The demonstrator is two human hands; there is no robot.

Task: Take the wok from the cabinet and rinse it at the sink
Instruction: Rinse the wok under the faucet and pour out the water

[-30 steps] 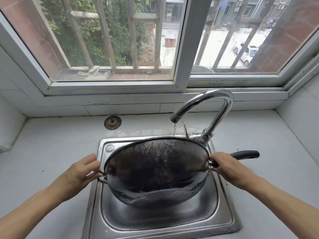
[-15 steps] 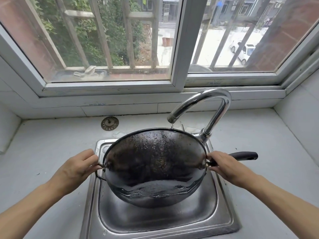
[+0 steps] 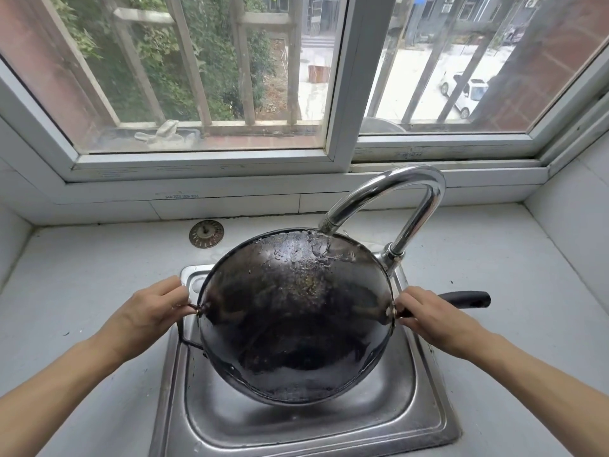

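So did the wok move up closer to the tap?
Yes. The wok has risen and tipped up toward the window; its far rim now nearly meets the faucet spout, where earlier a clear gap showed. Both hands hold it over the sink.

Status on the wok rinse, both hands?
Left hand gripping loop handle, right hand on long handle. Wok tilted over sink, rim under faucet. Nothing in the way.

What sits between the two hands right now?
The wok, tilted over the sink. The left hand grips its loop handle and the right hand its long handle, so the head view shows only the wok between them.
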